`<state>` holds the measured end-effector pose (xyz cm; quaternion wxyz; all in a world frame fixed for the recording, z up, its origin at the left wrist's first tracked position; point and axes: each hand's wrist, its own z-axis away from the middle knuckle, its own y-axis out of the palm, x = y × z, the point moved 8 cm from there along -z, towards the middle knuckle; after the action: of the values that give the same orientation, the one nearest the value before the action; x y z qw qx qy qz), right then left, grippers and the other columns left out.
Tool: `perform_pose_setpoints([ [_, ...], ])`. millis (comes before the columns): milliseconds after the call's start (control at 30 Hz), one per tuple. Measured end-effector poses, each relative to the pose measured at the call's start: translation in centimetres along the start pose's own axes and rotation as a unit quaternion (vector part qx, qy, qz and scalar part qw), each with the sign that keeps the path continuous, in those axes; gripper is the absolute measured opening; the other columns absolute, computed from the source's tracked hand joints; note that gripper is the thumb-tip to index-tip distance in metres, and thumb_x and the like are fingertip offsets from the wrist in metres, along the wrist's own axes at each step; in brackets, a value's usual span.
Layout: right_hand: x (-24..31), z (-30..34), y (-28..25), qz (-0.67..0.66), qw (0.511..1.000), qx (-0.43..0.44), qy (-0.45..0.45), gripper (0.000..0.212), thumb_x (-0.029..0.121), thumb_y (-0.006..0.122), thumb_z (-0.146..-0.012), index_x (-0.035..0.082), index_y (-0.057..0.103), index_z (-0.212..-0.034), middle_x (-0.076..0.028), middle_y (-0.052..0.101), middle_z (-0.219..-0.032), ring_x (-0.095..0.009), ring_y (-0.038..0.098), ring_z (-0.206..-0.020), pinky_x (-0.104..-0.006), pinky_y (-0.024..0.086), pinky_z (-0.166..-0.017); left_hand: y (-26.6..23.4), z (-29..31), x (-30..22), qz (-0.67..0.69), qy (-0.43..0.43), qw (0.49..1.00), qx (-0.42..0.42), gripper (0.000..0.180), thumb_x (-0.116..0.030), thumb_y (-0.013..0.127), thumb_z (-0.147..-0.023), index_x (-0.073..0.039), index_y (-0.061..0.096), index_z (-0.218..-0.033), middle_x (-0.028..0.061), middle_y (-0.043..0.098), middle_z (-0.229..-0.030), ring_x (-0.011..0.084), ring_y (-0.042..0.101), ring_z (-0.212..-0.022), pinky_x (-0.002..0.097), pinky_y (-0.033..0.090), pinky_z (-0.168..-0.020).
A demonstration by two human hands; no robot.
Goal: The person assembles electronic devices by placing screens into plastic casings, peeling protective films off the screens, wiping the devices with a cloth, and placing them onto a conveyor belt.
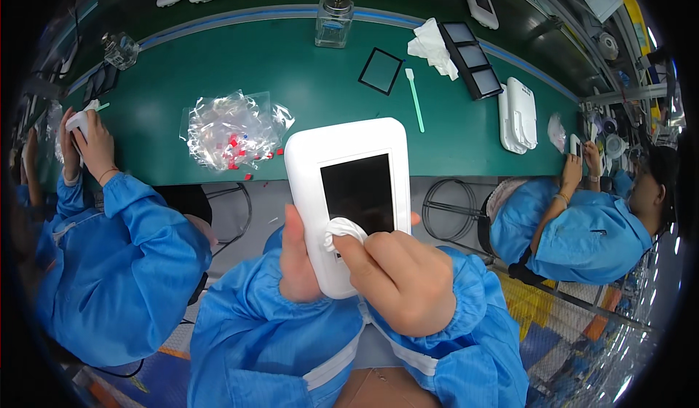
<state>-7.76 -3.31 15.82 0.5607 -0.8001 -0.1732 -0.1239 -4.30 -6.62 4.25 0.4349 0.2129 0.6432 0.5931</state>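
Observation:
A white handheld device (304, 168) with a dark rectangular screen (357, 189) is held upright in front of me, just off the table's near edge. My left hand (297, 262) grips it, the thumb side along its left edge; a fingertip shows past its right edge. In my right hand (400, 280) is a bunched white wiping cloth (342, 227), pinched by the fingers and pressed against the lower left of the screen and its frame. The lower part of the device's front is partly hidden behind this hand.
On the green table (291, 66) lie clear plastic bags (229, 124) with red bits, a glass bottle (335, 22), a black frame (381, 70), a green swab (415, 102), a white cloth (433, 48), black-framed panels (473, 58) and white devices (517, 117). Co-workers sit left (124, 262) and right (575, 226).

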Motion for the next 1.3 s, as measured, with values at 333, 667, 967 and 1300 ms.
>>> perform_pose_setpoints([
  [333, 0.8, 1.4, 0.6, 0.009, 0.997, 0.082, -0.006, 0.042, 0.008, 0.069, -0.065, -0.001, 0.067, -0.106, -0.003, 0.052, -0.074, -0.014, 0.056, -0.061, -0.0267, 0.047, -0.046, 0.1, 0.3, 0.3, 0.076, -0.017, 0.997, 0.013, 0.088, -0.071, 0.021, -0.091, -0.010, 0.010, -0.153, 0.0313, 0.028, -0.147, 0.0559, 0.043, -0.123, 0.0651, 0.049, -0.087],
  [667, 0.0, 2.3, 0.1, 0.024, 0.994, 0.089, 0.054, 0.039, 0.006, 0.070, -0.066, -0.003, 0.066, -0.104, -0.005, 0.053, -0.074, -0.016, 0.057, -0.059, -0.0274, 0.048, -0.046, 0.8, -0.1, 0.3, 0.116, 0.013, 0.993, 0.004, 0.092, -0.071, 0.035, -0.090, -0.008, 0.011, -0.153, 0.0325, 0.031, -0.145, 0.0544, 0.048, -0.119, 0.0624, 0.050, -0.089],
  [967, -2.1, 3.2, -0.7, 0.095, 0.993, 0.036, 0.054, 0.041, 0.003, 0.065, -0.064, -0.004, 0.068, -0.104, -0.005, 0.050, -0.070, -0.013, 0.053, -0.054, -0.0257, 0.042, -0.040, 0.6, -0.3, 0.4, 0.049, -0.012, 0.998, -0.036, 0.093, -0.071, 0.037, -0.089, -0.008, 0.013, -0.152, 0.0321, 0.032, -0.145, 0.0545, 0.048, -0.119, 0.0635, 0.048, -0.089],
  [1300, -7.8, 3.7, -3.0, 0.069, 0.981, -0.087, 0.156, 0.032, -0.010, 0.064, -0.070, -0.004, 0.066, -0.101, -0.011, 0.050, -0.071, -0.022, 0.054, -0.055, -0.0321, 0.043, -0.046, 0.9, -1.1, -0.1, 0.129, -0.021, 0.991, 0.030, 0.084, -0.066, 0.029, -0.094, -0.007, 0.016, -0.151, 0.0293, 0.033, -0.146, 0.0533, 0.045, -0.124, 0.0614, 0.050, -0.092],
])
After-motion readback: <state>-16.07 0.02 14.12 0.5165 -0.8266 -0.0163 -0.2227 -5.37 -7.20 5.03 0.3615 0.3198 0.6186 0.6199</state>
